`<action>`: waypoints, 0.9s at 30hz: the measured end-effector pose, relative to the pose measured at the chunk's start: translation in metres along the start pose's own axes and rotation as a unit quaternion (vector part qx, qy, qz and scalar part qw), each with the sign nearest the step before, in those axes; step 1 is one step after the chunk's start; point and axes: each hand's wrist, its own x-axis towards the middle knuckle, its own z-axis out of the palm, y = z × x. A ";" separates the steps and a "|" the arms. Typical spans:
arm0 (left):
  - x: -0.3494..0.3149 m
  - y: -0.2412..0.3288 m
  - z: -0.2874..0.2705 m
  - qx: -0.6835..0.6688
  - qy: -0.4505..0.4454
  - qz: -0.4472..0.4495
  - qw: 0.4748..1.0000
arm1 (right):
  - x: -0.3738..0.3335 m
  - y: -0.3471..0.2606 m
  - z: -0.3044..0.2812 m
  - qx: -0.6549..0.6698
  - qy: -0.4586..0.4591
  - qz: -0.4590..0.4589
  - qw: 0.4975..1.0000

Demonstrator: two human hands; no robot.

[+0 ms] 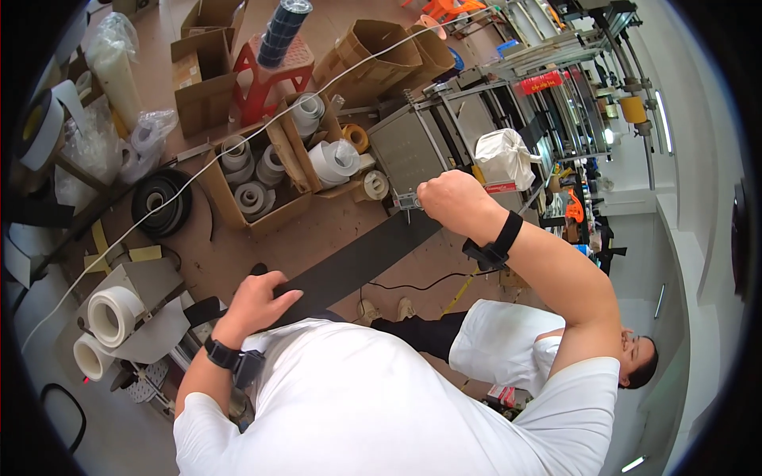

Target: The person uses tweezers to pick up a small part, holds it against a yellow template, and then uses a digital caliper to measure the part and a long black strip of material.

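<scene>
A wide black strip (365, 258) stretches slantwise in front of me, from my left hand up to the right. My left hand (258, 301) is closed at its near left end, with the thumb lying over the material. At the strip's far end my right hand (454, 204) makes a fist around a small metal tool, which looks like a caliper (409, 201). The tool's head meets the strip's end; most of it is hidden by my fingers. Both wrists wear black bands with small boxes.
Cartons with white rolls (252, 198) stand beyond the strip, near a red stool (290, 63). Rolls of white material (115, 316) sit at left. A machine frame (413, 147) rises ahead. Another person (508, 341) in white stands at right. A cable (429, 279) crosses the floor.
</scene>
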 end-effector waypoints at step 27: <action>-0.143 -0.098 -0.053 -0.097 0.017 -0.161 0.982 | 0.018 -0.022 0.002 0.002 -0.077 0.085 0.993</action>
